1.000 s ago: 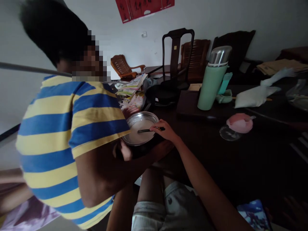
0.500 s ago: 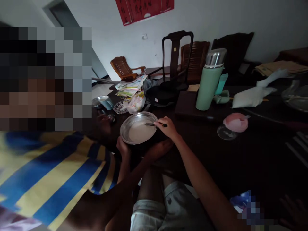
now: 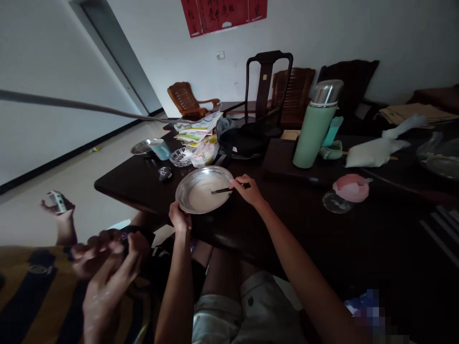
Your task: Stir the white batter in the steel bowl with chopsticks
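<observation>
A shallow metal bowl (image 3: 183, 190) with a milky white mixture (image 3: 201, 197) in it stands near the front edge of the dark table. My left hand (image 3: 180, 218) is closed on its near left rim. In my right hand (image 3: 248, 190), fingers pinched, are dark chopsticks (image 3: 223, 190) that reach over the right rim, their tips in the mixture. Just beyond the bowl are a glass dish (image 3: 179, 157) with crumpled packaging (image 3: 204, 153) beside it, and a small dark object (image 3: 165, 174) I cannot make out.
On my left, a person in a striped shirt (image 3: 39, 296) has blurred hands (image 3: 111, 267) close to my left forearm; another hand (image 3: 64, 212) there holds a small device. A blue mug (image 3: 160, 150), a green thermos (image 3: 315, 134), a pink container (image 3: 351, 187) and a white bag (image 3: 373, 150) stand on the table.
The person in stripes has drawn back from the table, taking an arm away from in front of me. My chopstick tips have shifted left and slightly down in the bowl.
</observation>
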